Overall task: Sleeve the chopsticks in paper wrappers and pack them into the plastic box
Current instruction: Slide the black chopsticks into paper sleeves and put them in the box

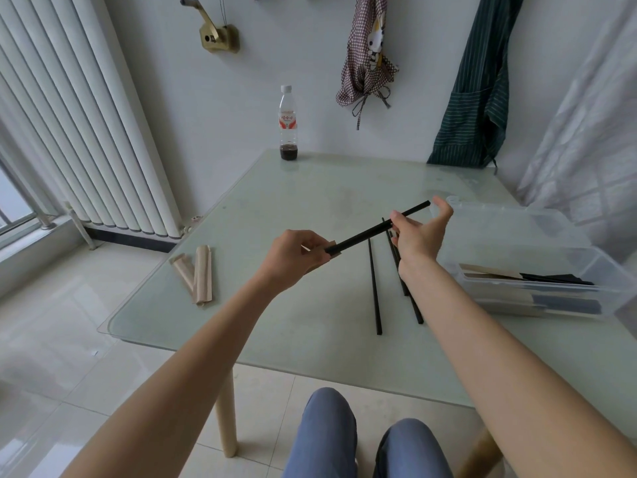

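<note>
Black, slim, square-section chopsticks (365,234) held above the glass table (275,208): one end sits in a tan paper wrapper (331,243) that the left hand (293,258) grips with curled fingers, the wrapper mostly hidden behind them. Right hand (418,236) pinches the sticks further up between thumb and fingertips, remaining fingers spread loose; the blunt ends stick out past the right fingers. Below and between the two hands, loose chopsticks (375,288) lie on the glass, matte black, some crossing under the right wrist. Left of the left fingers, spare wrappers (198,274), flat tan paper strips, lie in a V, touching. Right of the right fingers, the box (537,243), clear plastic, rectangular, holds sleeved pairs (524,276) lying flat near its front wall. Beyond the fingers, a clear plastic bottle (288,122) stands upright with a little dark liquid.
</note>
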`<state>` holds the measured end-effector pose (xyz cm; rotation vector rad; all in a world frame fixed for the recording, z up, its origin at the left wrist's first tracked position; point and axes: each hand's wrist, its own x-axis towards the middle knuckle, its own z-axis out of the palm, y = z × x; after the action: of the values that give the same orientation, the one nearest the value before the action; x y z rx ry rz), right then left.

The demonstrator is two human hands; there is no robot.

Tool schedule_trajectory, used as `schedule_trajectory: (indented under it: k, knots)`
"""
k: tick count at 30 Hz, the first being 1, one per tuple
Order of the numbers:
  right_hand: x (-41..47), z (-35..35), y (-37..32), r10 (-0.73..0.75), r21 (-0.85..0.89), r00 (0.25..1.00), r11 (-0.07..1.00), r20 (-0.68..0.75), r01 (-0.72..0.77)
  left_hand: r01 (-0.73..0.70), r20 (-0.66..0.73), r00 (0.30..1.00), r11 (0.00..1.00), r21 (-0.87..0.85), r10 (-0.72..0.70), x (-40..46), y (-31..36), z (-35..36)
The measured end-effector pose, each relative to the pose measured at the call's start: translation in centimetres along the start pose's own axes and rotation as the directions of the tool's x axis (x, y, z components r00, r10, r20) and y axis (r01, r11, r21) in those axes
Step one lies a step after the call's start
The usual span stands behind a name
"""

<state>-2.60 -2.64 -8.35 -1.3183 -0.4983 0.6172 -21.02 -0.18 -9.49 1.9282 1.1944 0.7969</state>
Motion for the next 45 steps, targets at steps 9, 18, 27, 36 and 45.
schedule_trajectory:
  k: [9,18,27,36,45]
  knots:
    - [0.1,-1.2,-0.7,-0.123,-0.204,0.99,0.97,0.063,0.134,-0.01,-0.007,1.0,0.999,-0.036,0.009,0.4,1.5,1.0]
    - [0.2,-4.1,-2.3,-0.252,-0.35,0.96,0.894,0.119,0.278,-0.062,-0.006,0.998,0.994,-0.089,0.062,0.5,4.4,3.0]
    - [1.9,-9.8,-4.4,-0.256,-0.487,0.952,0.818,0.168,0.306,-0.094,0.089,0.991,0.995,-0.041,0.097,2.0,9.3,6.9]
    - [5.6,-17.7,-5.4,-0.205,-0.87,0.931,0.341,0.301,0.356,-0.285,0.358,0.916,0.923,0.259,0.182,5.2,15.4,14.7]
    - [9.3,-21.8,-4.9,0.129,-0.958,0.954,0.136,0.27,0.253,-0.364,0.535,0.832,0.873,0.325,0.147,7.4,17.5,22.5]
